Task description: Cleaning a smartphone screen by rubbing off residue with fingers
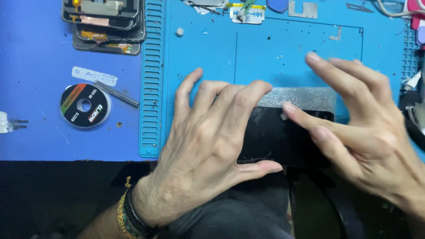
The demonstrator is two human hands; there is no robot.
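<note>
Near the desk's front edge, the black phone panel (274,137) lies flat, long axis left-right, on the blue mat (265,48). Your left hand (208,150) presses it, fingers spread; your right hand (354,124) touches its far edge, grip spread.

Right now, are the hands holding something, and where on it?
The left hand presses spread fingers on the left part of a flat black phone screen on the blue mat. The right hand touches its top edge with a fingertip. Neither lifts it.
</note>
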